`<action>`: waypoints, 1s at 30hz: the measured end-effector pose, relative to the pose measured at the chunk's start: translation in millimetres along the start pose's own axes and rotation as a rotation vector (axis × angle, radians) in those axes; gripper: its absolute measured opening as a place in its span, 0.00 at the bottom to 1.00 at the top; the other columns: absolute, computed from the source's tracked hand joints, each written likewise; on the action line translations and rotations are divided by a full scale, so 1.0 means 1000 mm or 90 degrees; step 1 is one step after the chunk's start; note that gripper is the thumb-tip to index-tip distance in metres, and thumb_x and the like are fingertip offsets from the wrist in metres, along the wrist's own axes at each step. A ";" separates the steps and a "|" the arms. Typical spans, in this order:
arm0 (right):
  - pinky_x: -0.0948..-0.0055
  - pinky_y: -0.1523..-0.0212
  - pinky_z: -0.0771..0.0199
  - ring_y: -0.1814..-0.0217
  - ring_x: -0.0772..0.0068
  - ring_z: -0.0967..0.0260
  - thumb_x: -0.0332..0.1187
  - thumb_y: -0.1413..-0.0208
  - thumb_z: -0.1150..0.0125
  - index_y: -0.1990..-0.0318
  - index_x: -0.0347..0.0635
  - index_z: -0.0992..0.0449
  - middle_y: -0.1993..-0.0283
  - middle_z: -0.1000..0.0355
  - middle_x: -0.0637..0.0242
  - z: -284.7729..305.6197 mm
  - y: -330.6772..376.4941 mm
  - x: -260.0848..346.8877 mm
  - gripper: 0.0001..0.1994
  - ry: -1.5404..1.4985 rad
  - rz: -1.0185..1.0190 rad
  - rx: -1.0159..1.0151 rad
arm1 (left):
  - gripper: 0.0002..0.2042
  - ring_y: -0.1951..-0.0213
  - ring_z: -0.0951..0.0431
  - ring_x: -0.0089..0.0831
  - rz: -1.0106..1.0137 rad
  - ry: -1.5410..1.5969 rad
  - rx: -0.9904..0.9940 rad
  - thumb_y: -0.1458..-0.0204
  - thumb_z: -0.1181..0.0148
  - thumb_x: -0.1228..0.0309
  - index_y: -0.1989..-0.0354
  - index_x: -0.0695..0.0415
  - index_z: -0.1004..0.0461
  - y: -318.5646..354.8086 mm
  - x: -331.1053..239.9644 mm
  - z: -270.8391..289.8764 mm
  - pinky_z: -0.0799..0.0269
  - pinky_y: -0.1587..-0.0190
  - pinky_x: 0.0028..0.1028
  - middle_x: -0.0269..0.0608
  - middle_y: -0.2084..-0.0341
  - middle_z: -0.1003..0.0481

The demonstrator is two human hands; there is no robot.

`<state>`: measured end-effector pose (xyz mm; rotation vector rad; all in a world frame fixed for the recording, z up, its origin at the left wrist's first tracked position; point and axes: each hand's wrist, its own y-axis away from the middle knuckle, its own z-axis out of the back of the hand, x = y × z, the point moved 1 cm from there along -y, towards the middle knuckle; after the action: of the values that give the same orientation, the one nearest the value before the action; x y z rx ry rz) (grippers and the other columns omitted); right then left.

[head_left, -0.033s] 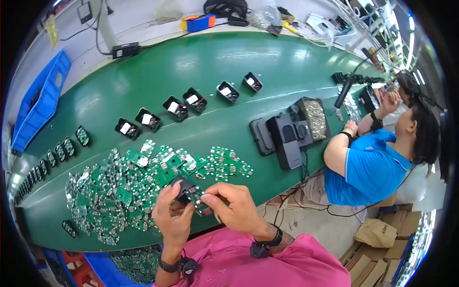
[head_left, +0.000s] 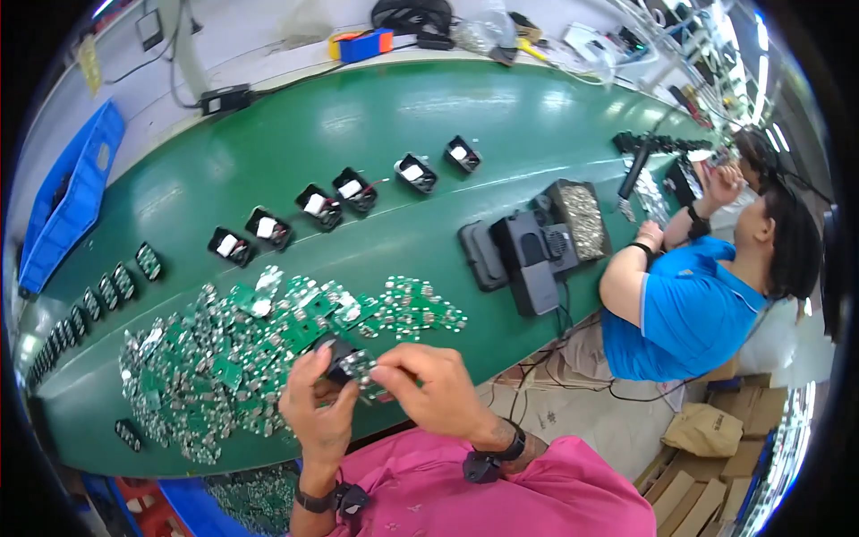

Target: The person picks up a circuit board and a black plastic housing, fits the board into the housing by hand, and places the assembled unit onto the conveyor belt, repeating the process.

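My left hand (head_left: 319, 403) is wrapped round a small black plastic casing (head_left: 336, 351), its open side turned toward my right hand. At the mouth of the casing, my right hand (head_left: 438, 385) pinches a small green circuit board (head_left: 359, 363) between thumb and forefinger. The board overlaps the casing's edge; whether it sits inside, I cannot tell. Just beyond both hands spreads a heap of loose green circuit boards (head_left: 228, 371). Farther off, a slanting row of open black casings (head_left: 319, 207) holds white blocks and wires.
At the left, casings with boards in them (head_left: 123, 280) form a line, near a blue crate (head_left: 73, 197). A dark grey device (head_left: 526, 259) and a tray of small metal parts (head_left: 580, 219) stand right of the heap. A co-worker in a blue shirt (head_left: 684, 309) sits at the right.
The whole view has shifted slightly left. The circuit board in my right hand has tilted and lies closer against the casing; my left hand keeps its hold.
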<state>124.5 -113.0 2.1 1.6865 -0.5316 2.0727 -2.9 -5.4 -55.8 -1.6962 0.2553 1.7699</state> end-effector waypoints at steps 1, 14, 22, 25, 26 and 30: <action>0.73 0.76 0.26 0.77 0.72 0.25 0.28 0.39 0.42 0.63 0.31 0.25 0.69 0.24 0.60 -0.002 -0.001 -0.001 0.07 -0.010 0.052 -0.008 | 0.27 0.61 0.19 0.30 0.035 0.055 -0.024 0.60 0.34 0.87 0.47 0.60 0.28 0.001 0.001 0.000 0.22 0.67 0.22 0.49 0.49 0.27; 0.74 0.77 0.29 0.78 0.73 0.26 0.28 0.43 0.37 0.68 0.34 0.24 0.75 0.25 0.61 -0.010 -0.006 -0.001 0.06 0.099 0.020 -0.030 | 0.29 0.59 0.20 0.34 0.038 -0.143 0.009 0.54 0.50 0.88 0.39 0.59 0.30 0.001 -0.025 -0.003 0.24 0.61 0.28 0.50 0.50 0.23; 0.80 0.81 0.34 0.81 0.83 0.31 0.27 0.41 0.37 0.70 0.32 0.25 0.77 0.26 0.66 -0.027 -0.004 0.004 0.07 0.019 -0.045 -0.026 | 0.26 0.55 0.20 0.30 0.196 0.165 0.008 0.47 0.50 0.88 0.37 0.60 0.34 0.013 -0.032 0.016 0.21 0.55 0.27 0.48 0.48 0.27; 0.79 0.81 0.32 0.80 0.81 0.28 0.27 0.42 0.36 0.70 0.32 0.25 0.77 0.26 0.66 -0.028 -0.003 0.005 0.08 0.075 -0.018 -0.045 | 0.23 0.55 0.20 0.29 0.183 0.255 0.002 0.44 0.49 0.85 0.38 0.62 0.35 0.013 -0.034 0.014 0.20 0.57 0.26 0.47 0.48 0.27; 0.78 0.80 0.31 0.79 0.80 0.27 0.27 0.42 0.35 0.70 0.33 0.26 0.77 0.26 0.65 -0.031 -0.003 0.005 0.08 0.107 0.034 -0.058 | 0.21 0.55 0.20 0.29 0.175 0.286 -0.015 0.42 0.48 0.83 0.39 0.62 0.35 0.013 -0.034 0.013 0.20 0.59 0.25 0.47 0.48 0.27; 0.75 0.77 0.26 0.75 0.74 0.23 0.27 0.41 0.37 0.62 0.33 0.25 0.72 0.25 0.60 -0.030 -0.002 0.006 0.06 0.191 0.041 -0.045 | 0.18 0.56 0.20 0.29 0.237 0.214 -0.012 0.40 0.46 0.79 0.41 0.62 0.34 0.010 -0.031 0.015 0.18 0.64 0.24 0.47 0.50 0.27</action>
<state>100.0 -94.7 1.9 1.3024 -0.5589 2.2712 -22.6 -15.0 -27.6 -2.0590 0.7451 1.7299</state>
